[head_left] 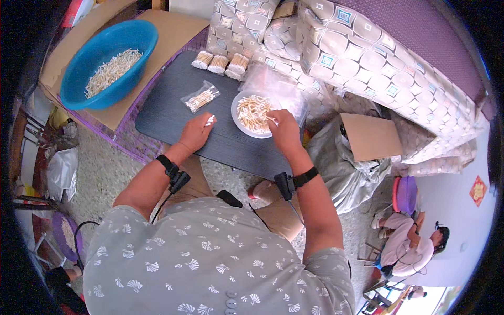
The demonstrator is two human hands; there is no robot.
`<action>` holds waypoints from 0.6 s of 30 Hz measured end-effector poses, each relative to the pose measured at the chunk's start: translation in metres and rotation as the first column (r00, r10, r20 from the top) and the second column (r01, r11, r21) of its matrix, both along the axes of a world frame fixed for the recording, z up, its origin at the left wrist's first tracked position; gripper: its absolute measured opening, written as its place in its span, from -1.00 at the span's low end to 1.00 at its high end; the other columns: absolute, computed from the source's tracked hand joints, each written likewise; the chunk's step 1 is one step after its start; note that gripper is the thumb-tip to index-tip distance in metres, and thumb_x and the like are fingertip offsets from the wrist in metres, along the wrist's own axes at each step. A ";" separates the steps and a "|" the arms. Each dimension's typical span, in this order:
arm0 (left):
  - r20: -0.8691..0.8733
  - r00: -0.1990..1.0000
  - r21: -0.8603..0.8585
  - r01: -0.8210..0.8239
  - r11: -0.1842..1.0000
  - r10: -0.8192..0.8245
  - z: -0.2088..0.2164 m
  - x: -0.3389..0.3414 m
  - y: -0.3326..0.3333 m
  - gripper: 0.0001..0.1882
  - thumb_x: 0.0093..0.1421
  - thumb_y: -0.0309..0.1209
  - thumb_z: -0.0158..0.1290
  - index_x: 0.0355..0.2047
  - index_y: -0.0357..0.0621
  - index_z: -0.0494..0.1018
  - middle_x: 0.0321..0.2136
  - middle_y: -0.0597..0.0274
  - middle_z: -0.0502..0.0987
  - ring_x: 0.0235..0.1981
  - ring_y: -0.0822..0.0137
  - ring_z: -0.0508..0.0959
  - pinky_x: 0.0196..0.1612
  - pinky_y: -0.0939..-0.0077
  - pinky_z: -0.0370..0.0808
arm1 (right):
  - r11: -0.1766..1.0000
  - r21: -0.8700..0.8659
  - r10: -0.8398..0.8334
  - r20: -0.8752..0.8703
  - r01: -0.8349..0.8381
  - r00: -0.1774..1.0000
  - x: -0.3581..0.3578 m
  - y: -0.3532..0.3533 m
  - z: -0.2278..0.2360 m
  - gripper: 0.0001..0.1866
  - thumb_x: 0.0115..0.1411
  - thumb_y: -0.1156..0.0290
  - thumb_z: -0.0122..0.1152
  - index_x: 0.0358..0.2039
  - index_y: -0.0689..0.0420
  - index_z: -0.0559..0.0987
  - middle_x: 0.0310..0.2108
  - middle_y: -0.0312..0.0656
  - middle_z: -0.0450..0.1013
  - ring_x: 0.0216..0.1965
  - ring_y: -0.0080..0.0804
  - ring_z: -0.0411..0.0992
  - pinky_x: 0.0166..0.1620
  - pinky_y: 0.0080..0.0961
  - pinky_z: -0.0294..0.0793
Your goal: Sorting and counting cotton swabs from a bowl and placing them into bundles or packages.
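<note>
My left hand (196, 131) is closed around a small bunch of cotton swabs (210, 120), whose white tips stick out beyond the fingers. At the right side of a round white bowl (235, 119), my right hand (285, 128) pinches cotton swabs by the rim. Loose cotton swabs (253, 112) fill much of that bowl, lying in all directions. Beyond my left hand a clear plastic bag (200, 97) with cotton swabs in it lies flat on the dark table (168, 100). Several bundles of cotton swabs (218, 63) stand along the table's far edge.
Clear plastic bags (286, 93) lie behind the bowl. Far left, a large blue basin (113, 73) of white sticks rests on cardboard (173, 26). A patterned sofa (341, 47) borders the table's far side. On the right are a grey sack (336, 157) and a seated person (412, 244).
</note>
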State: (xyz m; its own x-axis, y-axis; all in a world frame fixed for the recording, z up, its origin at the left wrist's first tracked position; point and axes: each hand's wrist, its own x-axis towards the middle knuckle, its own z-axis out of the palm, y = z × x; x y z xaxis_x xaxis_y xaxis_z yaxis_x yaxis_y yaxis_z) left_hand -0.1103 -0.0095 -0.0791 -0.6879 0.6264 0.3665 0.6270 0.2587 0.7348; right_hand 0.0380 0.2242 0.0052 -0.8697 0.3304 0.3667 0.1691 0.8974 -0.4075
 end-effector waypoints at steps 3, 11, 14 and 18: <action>0.007 1.000 -0.024 0.002 1.000 -0.002 0.003 0.001 0.001 -0.80 0.24 -0.28 -0.06 -0.32 -0.16 0.35 -0.42 -0.08 0.47 -0.33 -0.14 0.47 -0.33 0.11 0.38 | 0.997 0.079 0.004 0.027 -0.007 1.000 -0.009 0.005 -0.003 -0.80 0.02 0.46 0.20 -0.28 0.05 0.58 -0.32 -0.12 0.43 -0.22 -0.15 0.41 -0.14 -0.29 0.42; 0.017 1.000 -0.042 0.011 0.999 -0.010 -0.001 -0.001 0.001 -0.86 0.19 -0.36 -0.05 -0.27 -0.10 0.38 -0.39 -0.01 0.49 -0.31 -0.09 0.49 -0.30 0.15 0.42 | 0.977 0.211 0.015 0.084 -0.032 0.996 -0.028 0.017 -0.015 -0.83 0.01 0.41 0.19 -0.33 0.03 0.59 -0.37 -0.11 0.37 -0.27 -0.09 0.36 -0.20 -0.21 0.44; 0.037 0.999 -0.043 0.000 0.999 0.001 0.003 -0.001 0.000 -0.86 0.18 -0.37 -0.05 -0.26 -0.10 0.38 -0.38 -0.01 0.49 -0.31 -0.09 0.49 -0.30 0.15 0.42 | 0.981 0.191 0.009 0.089 -0.026 0.996 -0.031 0.017 -0.016 -0.87 0.03 0.39 0.18 -0.37 0.05 0.58 -0.36 -0.10 0.38 -0.26 -0.09 0.37 -0.20 -0.22 0.44; 0.025 1.000 -0.039 0.008 0.999 -0.007 0.005 0.000 0.000 -0.86 0.18 -0.38 -0.05 -0.27 -0.11 0.39 -0.38 -0.01 0.50 -0.31 -0.09 0.50 -0.29 0.15 0.42 | 0.995 0.095 0.036 0.014 -0.037 0.999 -0.031 0.016 -0.013 -0.90 0.04 0.38 0.19 -0.41 0.07 0.57 -0.35 -0.12 0.41 -0.23 -0.09 0.38 -0.19 -0.22 0.43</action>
